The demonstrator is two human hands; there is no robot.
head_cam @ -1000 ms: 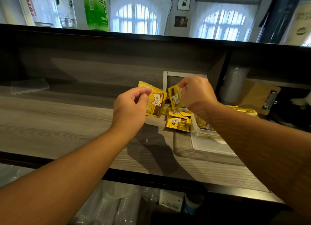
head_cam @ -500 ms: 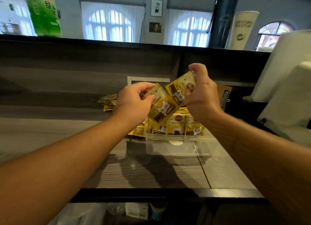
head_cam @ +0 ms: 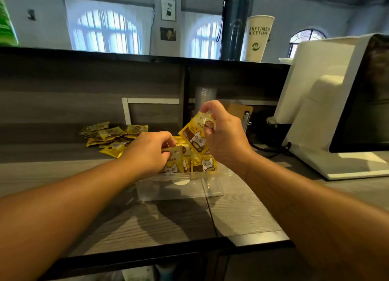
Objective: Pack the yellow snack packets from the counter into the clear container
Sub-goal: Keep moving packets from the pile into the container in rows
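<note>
Two bare forearms reach in from the near edge of the wood-grain counter (head_cam: 242,213), converging on the clear container (head_cam: 181,188).

Clear container: sits on the counter directly beneath both hands, its near wall transparent and bare. Yellow packets stand upright in its far part, cat-face prints facing the camera; one upright packet (head_cam: 205,165) shows just below the right hand.

Left hand (head_cam: 150,152): knuckles up, fingers curled down and closed on the top edge of a yellow packet (head_cam: 174,160) that stands inside the container, just under its fingertips. Grip looks like a pinch, thumb side partly hidden.

Right hand (head_cam: 223,137): raised slightly above and just right of the left hand, thumb and forefinger pinching the top corner of a second packet (head_cam: 194,133). This one hangs tilted, above the container's contents, its lower edge near the packets already standing there. The two hands are close but not touching.

Beyond the left hand, further back on the counter: a loose pile of yellow packets (head_cam: 111,135), lying flat and overlapping, well apart from the container.

Beyond the right hand: a brown clipboard (head_cam: 240,110) leaning at the back, partly hidden by the knuckles. To the right of that hand, a white terminal with a dark screen (head_cam: 328,112) stands on the counter.

Far, on the raised ledge above: a dark bottle (head_cam: 233,26) and a paper cup (head_cam: 257,38) side by side.
</note>
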